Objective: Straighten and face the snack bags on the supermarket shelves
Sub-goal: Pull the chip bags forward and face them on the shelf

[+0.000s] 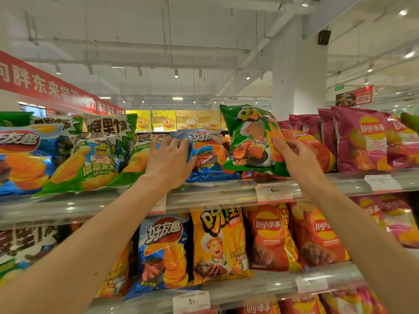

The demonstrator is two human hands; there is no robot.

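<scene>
Now we are mid-way through tidying the top shelf [204,196], working from the left. Our left hand [169,158] lies with fingers spread and fairly straight against a slumped blue bag [205,155], thumb tucked at its lower edge; it looks more like pressing than gripping. Beside it, our right hand [294,155] holds a green bag [249,141] by its right edge, thumb on the front, lifted and tilted above the shelf front rather than seated in a row.

We judge the step in hand to be making room: the blue bag needs pushing upright and back, then the green one set down square with its face forward. Where the green bag belongs we cannot say; no matching row shows near it.

An orange bag [317,152] lies partly behind our right hand. The right fingers behind the green bag are hidden, and part of its printed front is blurred.
</scene>
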